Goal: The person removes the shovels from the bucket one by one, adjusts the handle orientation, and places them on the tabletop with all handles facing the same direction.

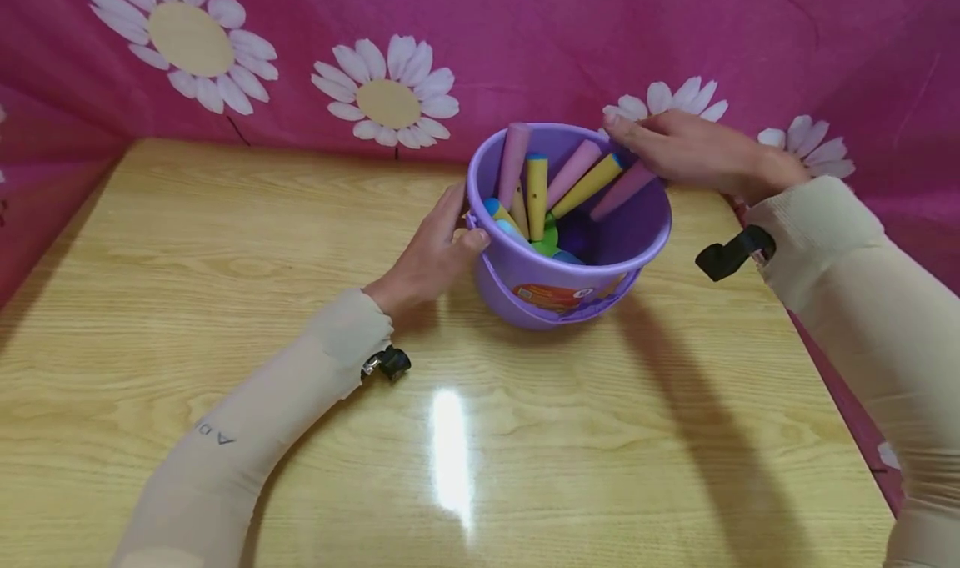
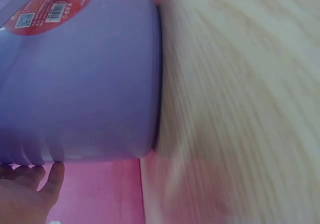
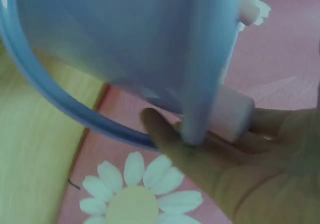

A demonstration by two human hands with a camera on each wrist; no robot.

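Observation:
A purple plastic bucket [image 1: 510, 293] with a hanging handle and an orange-red label [image 1: 553, 296] stands on the table against the back cloth. Inside it are several pink sticks [image 1: 514, 163], yellow sticks [image 1: 537, 197] with blue ends, and a green piece [image 1: 549, 236] low down; their lower parts are hidden. My left hand [image 1: 431, 255] holds the bucket's left side, thumb near the rim and fingers [image 2: 52, 184] against the wall. At the back right rim, my right hand [image 1: 697, 151] grips the edge, beside a pink stick end [image 3: 231, 113]. The right wrist view is blurred.
The wooden table [image 1: 225, 268] spreads to the left and front, with a bright reflection near the middle. Pink cloth [image 1: 540, 26] with white flowers hangs behind it. Both sleeves carry black wrist mounts [image 1: 393, 364].

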